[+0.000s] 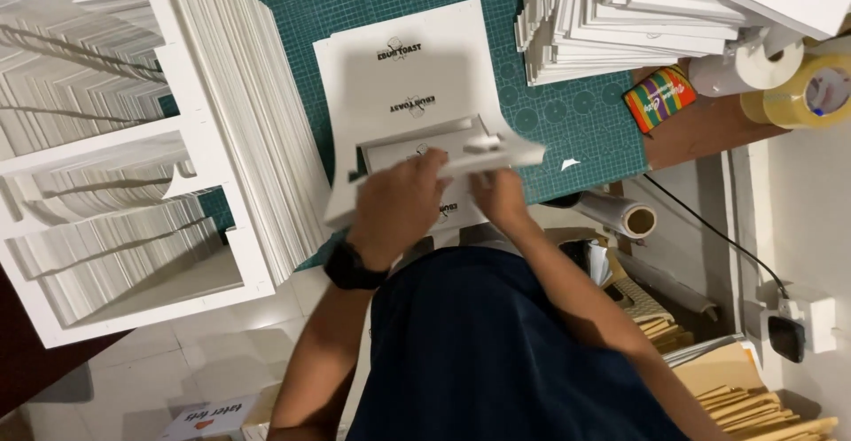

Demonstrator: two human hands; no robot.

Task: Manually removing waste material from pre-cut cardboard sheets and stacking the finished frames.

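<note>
Both hands [399, 206] fold white cardboard [425, 153] over green cutting mat [576, 117] (tiled floor below).

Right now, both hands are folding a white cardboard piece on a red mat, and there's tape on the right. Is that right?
Not quite: the mat is green, not red, as the head view shows. Both hands, left and right, do hold the white cardboard piece, with tape on the right.

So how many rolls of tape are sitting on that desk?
2, both at the top right corner: a white roll and a clear yellowish roll touching it on the right. Others may be hidden.
</note>
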